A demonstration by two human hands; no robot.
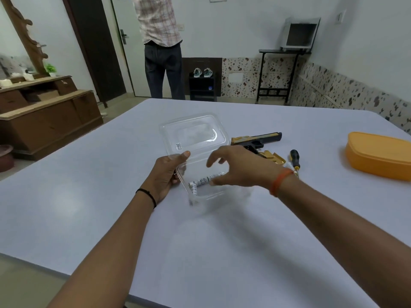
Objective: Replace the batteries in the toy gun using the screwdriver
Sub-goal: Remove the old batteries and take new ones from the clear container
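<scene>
1. Clear plastic container (200, 165) sits mid-table (111, 218), hinged lid thrown back toward the far side; two white batteries (205, 180) lie in its tray
2. Left hand (165, 174) grips the container's left rim, thumb over the edge, steadying it
3. Right hand (235, 165) hovers over the tray, fingers spread and loosely curved, holding nothing; fingertips sit just beside the longer battery
4. That battery's long axis runs near-left to far-right, roughly crosswise to the reaching fingers; the right hand is plainly the nearer one. The second battery lies at an angle toward the near-left corner
5. Toy gun (255, 142) lies on the table just beyond the right hand, barrel pointing right; screwdriver (294, 158) rests right of it, handle toward the far side
6. Orange lidded box (378, 155) at far right
7. Judgement: fetching fresh cells; gun not yet opened
</scene>
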